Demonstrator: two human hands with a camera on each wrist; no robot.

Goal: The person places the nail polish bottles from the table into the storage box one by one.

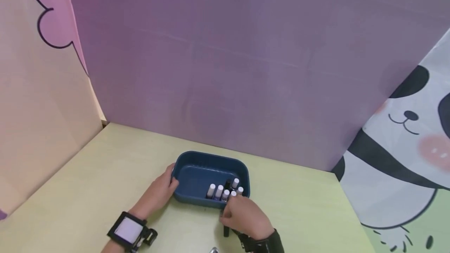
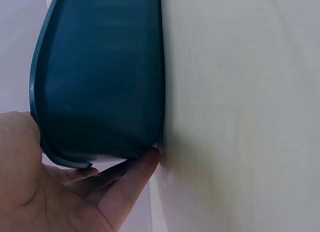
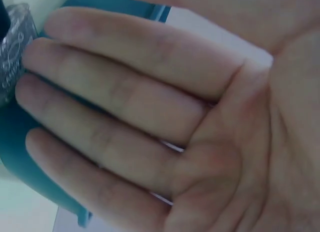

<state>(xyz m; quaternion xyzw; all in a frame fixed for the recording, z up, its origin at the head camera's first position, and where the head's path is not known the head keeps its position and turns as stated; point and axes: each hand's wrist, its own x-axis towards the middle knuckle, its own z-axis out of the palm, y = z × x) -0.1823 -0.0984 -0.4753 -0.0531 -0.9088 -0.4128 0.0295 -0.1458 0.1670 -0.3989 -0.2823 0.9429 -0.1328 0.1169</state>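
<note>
A dark blue plastic basin (image 1: 191, 200) stands on the table. My left hand (image 1: 163, 188) grips its left end; in the left wrist view the fingers (image 2: 130, 189) press against the basin's end wall. Small white-capped bottles (image 1: 211, 191), like nail polish, stand in its right front corner. My right hand (image 1: 246, 216) is over the front rim beside them, partly hiding them. In the right wrist view its fingers lie straight, near a clear glass bottle (image 3: 17, 47) with a dark cap. A narrow black object (image 1: 226, 231) shows below that hand; whether they touch is unclear.
Part of a shiny silver object (image 1: 213, 250) shows at the bottom edge of the head view. The pale yellow table (image 1: 105, 175) meets a purple back panel (image 1: 228, 69). A panda-print sheet (image 1: 397, 159) stands on the right.
</note>
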